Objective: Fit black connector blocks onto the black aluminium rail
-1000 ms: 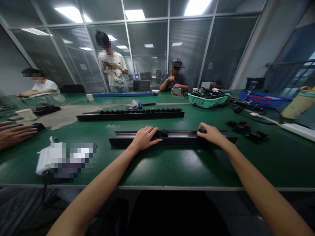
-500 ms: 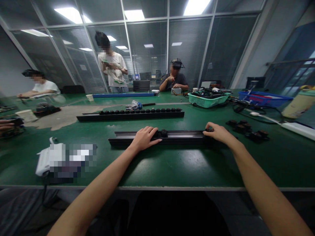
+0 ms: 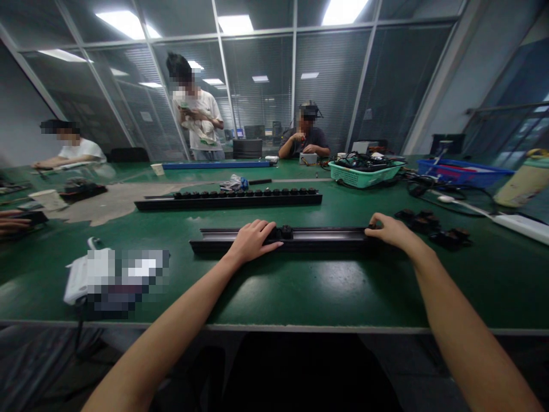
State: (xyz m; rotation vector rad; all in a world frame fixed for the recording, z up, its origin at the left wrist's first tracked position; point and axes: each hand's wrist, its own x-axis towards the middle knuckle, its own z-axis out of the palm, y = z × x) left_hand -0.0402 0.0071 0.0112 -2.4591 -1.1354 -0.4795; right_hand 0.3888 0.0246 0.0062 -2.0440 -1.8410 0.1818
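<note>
Left hand [image 3: 253,242] is steadying the black rail [image 3: 326,234] beside a black knob [image 3: 286,232], fingers slightly spread; right hand [image 3: 392,232] is resting on the rail, fingers pressed together, any pinch unclear.

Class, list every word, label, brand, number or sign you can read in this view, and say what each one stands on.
None can be read. The white object on the green table is pixelated, and any print on the cream bottle is too blurred to read.
</note>
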